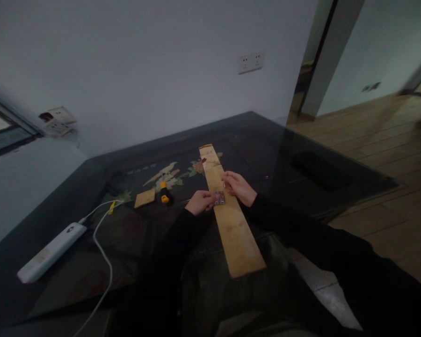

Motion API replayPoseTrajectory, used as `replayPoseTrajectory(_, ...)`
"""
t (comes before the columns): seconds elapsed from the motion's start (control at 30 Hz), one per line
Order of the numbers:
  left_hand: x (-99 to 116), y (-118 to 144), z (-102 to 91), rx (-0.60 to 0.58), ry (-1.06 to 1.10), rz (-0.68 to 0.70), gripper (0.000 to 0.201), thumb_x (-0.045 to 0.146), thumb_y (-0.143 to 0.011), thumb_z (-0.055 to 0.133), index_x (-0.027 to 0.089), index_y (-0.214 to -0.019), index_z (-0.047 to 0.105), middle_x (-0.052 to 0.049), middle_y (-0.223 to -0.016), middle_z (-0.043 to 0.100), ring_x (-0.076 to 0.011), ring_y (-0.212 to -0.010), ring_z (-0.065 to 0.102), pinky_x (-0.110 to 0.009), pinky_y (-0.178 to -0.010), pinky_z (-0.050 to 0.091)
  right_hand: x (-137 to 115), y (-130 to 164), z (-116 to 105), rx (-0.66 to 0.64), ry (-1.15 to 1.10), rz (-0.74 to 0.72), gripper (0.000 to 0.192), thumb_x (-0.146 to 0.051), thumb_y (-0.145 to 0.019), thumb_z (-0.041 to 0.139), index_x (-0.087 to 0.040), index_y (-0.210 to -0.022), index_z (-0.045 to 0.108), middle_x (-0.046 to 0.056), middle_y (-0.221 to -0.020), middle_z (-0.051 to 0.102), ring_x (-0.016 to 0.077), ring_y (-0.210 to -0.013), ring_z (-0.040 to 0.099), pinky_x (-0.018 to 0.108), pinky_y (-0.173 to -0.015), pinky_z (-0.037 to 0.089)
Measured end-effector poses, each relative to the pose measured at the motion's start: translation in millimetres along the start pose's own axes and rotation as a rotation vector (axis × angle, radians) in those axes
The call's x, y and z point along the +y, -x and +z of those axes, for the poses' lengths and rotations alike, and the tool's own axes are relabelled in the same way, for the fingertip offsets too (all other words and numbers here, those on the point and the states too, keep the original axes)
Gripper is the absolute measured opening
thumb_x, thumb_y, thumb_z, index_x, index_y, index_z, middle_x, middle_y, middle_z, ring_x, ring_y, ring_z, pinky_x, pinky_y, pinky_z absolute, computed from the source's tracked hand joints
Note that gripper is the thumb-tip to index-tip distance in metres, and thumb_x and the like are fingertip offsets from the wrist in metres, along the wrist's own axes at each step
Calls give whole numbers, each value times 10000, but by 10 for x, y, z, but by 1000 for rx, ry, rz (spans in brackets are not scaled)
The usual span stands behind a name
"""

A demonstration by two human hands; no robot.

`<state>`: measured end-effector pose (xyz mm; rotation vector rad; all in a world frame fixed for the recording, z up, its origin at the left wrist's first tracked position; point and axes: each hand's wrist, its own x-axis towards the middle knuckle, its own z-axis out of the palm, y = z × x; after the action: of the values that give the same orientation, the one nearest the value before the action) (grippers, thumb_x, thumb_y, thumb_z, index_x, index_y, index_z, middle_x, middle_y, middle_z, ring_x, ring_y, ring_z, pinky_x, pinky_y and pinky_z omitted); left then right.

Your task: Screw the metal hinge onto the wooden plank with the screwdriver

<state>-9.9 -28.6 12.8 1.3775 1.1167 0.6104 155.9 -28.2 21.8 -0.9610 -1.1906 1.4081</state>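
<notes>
Now I see L hand point(200, 202) pinching a small metal hinge point(219, 198) flat on the long wood plank point(231, 220) mid-table; R hand point(237, 186) just beside it, fingers curled on sth tiny, can't tell what; yellow-black tool point(164, 193) w/ small wood square point(144, 197) lie left on dark glass table point(91, 243).

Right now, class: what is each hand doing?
Left hand: shut on small metal hinge atop long pale wooden plank.
Right hand: cannot tell.
</notes>
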Motion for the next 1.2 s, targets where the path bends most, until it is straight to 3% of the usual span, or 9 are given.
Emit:
replayPoseTrajectory(0.13, 10, 9, -17, 17, -50, -35, 417, 491, -616, 762, 135, -562, 553, 59, -395, 431, -34, -334, 324, -196, -377, 187, 1, -44, -72, 9, -177, 101, 127, -301, -744, 517, -179, -770, 492, -65, -516, 470, 19, -342, 243, 203, -387, 82)
replayPoseTrajectory(0.33, -27, -15, -41, 44, -74, -36, 459, 520, -622, 754, 145, -519, 510, 55, -391, 423, -33, -329, 323, -196, -374, 181, 17, -49, -109, -58, -200, 151, 143, -281, -739, 543, -139, -750, 539, -33, -538, 525, 0, -322, 236, 213, -394, 62)
replayPoseTrajectory(0.47, 33, 14, -11, 30, 31, -20, 456, 516, -598, 785, 140, -568, 528, 73, -396, 387, -26, -344, 294, -191, -377, 155, 5, -48, -131, -77, -150, 145, 177, -283, -733, 581, -121, -802, 597, -63, -532, 464, -2, -343, 219, 216, -402, 51)
replayPoseTrajectory(0.6, 87, 56, -7, -59, 158, -3, 476, 530, -569, 806, 135, -617, 544, 94, -399, 336, -19, -354, 250, -192, -382, 117, -20, -43, -167, -92, -71, 113, 254, -338, -743, 607, -117, -862, 642, -87, -542, 377, 6, -380, 204, 222, -412, 39)
replayPoseTrajectory(0.73, 69, 55, -36, -137, 117, -69, 459, 512, -570, 812, 126, -617, 568, 87, -394, 344, -18, -346, 249, -200, -383, 100, -51, -24, -172, -98, -20, 97, 281, -368, -738, 619, -112, -849, 657, -89, -547, 341, 14, -407, 195, 229, -424, 52)
replayPoseTrajectory(0.87, 33, 37, -43, -136, 12, -80, 450, 511, -596, 793, 118, -588, 573, 67, -400, 384, -27, -346, 295, -204, -385, 129, -76, 0, -150, -87, 70, 82, 296, -359, -766, 594, -100, -889, 672, -93, -521, 317, 31, -431, 203, 225, -438, 107)
replayPoseTrajectory(0.97, 19, 33, -41, -119, -10, -79, 456, 524, -600, 780, 121, -587, 566, 67, -405, 391, -32, -340, 308, -207, -382, 136, -71, -5, -144, -76, 170, 33, 309, -337, -797, 553, -95, -940, 682, -59, -554, 442, 48, -469, 297, 215, -466, 211)
replayPoseTrajectory(1.07, 10, 32, -47, -121, -19, -86, 466, 535, -593, 774, 131, -566, 543, 64, -410, 396, -34, -340, 319, -206, -376, 145, -43, -30, -160, -121, 311, -68, 297, -330, -797, 561, -102, -917, 709, 17, -720, 623, 86, -612, 484, 227, -589, 360)
replayPoseTrajectory(1.2, -4, 30, -57, -119, -33, -85, 471, 541, -604, 762, 144, -545, 515, 65, -411, 392, -34, -344, 318, -200, -375, 162, -5, -55, -196, -190, 531, -139, 320, -385, -726, 674, -106, -872, 735, 46, -750, 674, 134, -703, 558, 269, -695, 414)
